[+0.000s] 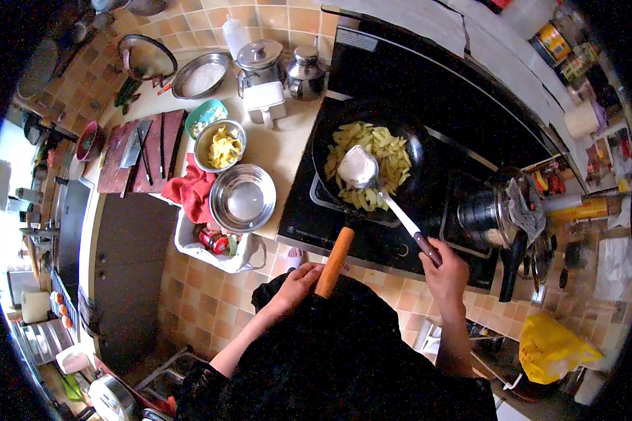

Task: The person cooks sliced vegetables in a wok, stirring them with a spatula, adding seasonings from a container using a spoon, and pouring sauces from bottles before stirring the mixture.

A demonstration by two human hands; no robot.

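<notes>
My right hand (445,275) is closed around the brown grip of a metal ladle (405,217). Its round, whitish head rests among pale green-yellow vegetable slices (379,140) in a black wok (415,130) on the stove. From the wok, a wooden handle (335,261) points toward my body. My left hand (298,283) is curled at the left side of this handle, fingertips right at the wood; whether it grips anything, I cannot tell. To the left of the wok, a steel bowl (243,198) stands at the counter's edge.
A bowl of yellow food (220,146), a teal bowl (206,116) and a plate of white powder (201,74) stand on the left counter. A knife (131,149) lies on the cutting board (112,165). A steel pot (479,212) sits right of the wok.
</notes>
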